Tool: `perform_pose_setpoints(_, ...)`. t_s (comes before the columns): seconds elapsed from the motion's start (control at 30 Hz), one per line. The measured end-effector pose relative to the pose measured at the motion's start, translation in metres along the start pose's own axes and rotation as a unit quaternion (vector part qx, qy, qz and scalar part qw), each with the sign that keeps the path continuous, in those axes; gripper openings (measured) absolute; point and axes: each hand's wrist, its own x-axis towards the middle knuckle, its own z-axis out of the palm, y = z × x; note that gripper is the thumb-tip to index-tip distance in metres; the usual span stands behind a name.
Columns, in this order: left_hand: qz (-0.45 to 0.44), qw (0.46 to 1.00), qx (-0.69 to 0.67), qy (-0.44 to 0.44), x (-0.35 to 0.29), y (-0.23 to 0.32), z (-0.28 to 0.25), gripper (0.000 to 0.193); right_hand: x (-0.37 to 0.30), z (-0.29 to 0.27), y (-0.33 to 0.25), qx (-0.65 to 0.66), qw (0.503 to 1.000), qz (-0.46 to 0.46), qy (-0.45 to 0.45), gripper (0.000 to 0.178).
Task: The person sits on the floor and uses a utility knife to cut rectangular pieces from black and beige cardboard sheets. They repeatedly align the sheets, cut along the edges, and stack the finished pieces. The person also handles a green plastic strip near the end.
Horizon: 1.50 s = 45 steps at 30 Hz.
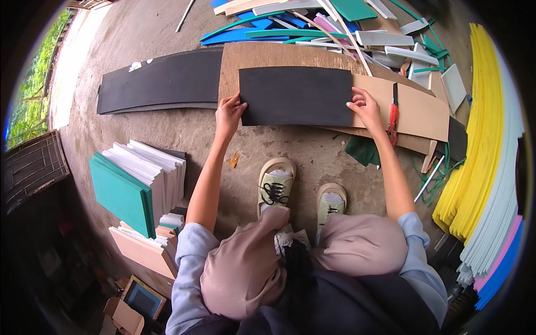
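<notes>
Both of my hands hold a black rectangular foam sheet (pixel 296 96) by its two short sides. My left hand (pixel 229 114) pinches the left edge near its lower corner. At the right edge, my right hand (pixel 366 107) grips with thumb and fingers. The sheet is above a brown wooden board (pixel 262 54) and a beige sheet (pixel 424 109); whether it touches them I cannot tell. A red-handled utility knife (pixel 393 118) lies on the beige sheet, just right of my right hand. A long black sheet (pixel 162 81) lies at the left end of the board.
A heap of coloured offcut strips (pixel 335 33) lies beyond the board. Green sheets (pixel 124 192) and white sheets (pixel 151 167) stand at the left. Tall yellow sheets (pixel 469 139) line the right. My shoes (pixel 276 187) are on the concrete floor (pixel 234 145), near green scraps (pixel 364 148).
</notes>
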Motion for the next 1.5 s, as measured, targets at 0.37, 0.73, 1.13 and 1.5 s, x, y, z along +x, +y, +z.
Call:
perform_pose_setpoints(0.37,0.092,0.990,0.093,0.053,-0.020,0.028,0.005,0.027,0.001,-0.002,-0.009,-0.028,1.000,0.010,0.005,0.048)
perform_pose_setpoints(0.73,0.262,0.918,0.287,-0.075,-0.034,0.018,-0.012,0.079,0.006,-0.003,-0.004,0.008,0.999,0.019,-0.031,0.048)
perform_pose_setpoints(1.13,0.232,0.893,0.385,-0.012,-0.052,0.034,0.002,0.100,-0.072,-0.102,-0.046,-0.229,0.971,-0.069,0.025,0.038)
perform_pose_setpoints(1.5,0.394,0.877,0.260,-0.095,-0.051,0.127,0.133,0.099,-0.119,-0.175,-0.075,-0.345,0.938,0.040,-0.008,0.026)
